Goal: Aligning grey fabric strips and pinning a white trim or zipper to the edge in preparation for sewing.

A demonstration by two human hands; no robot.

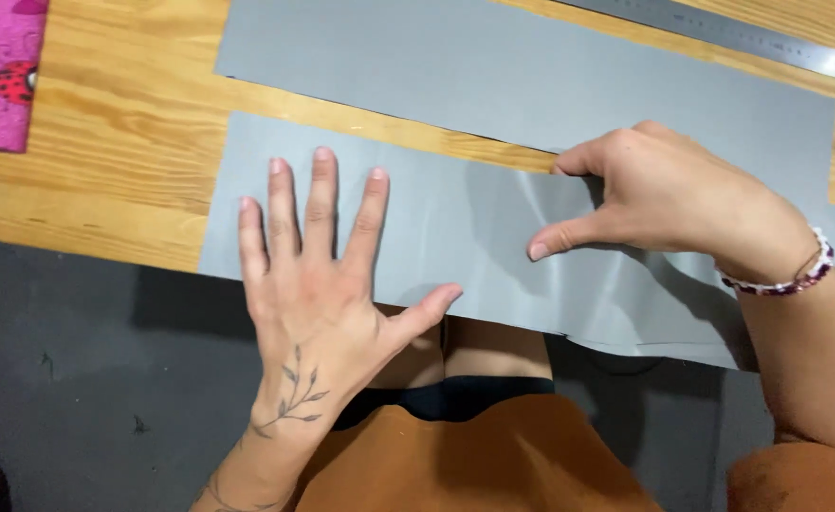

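A: Status of L hand [315, 284]?

B: We see it laid flat, palm down, fingers spread wide, pressing the near grey sheet [455, 228] onto the wooden table [104, 142]. Nothing gripped; it's fully open, contact by palm and fingertips only. Thumb points toward the sheet's near edge, which overhangs the table edge above our lap.

A: R hand [664, 199]?

B: We note it curled over the same sheet, right of centre. Thumb runs flat along the surface, fingers bent under at the far edge; it pinches the sheet there, and the material buckles w/ creases below the thumb. Beaded bracelet [782, 275] sits on that wrist.

A: Sheet posn?

B: Near sheet lies lengthwise across the table front. A second grey sheet [531, 66] lies just beyond it, w/ a narrow strip of wood between them. Metal ruler [721, 33] rests at the far right, pink patterned fabric [0, 71] at the far left.
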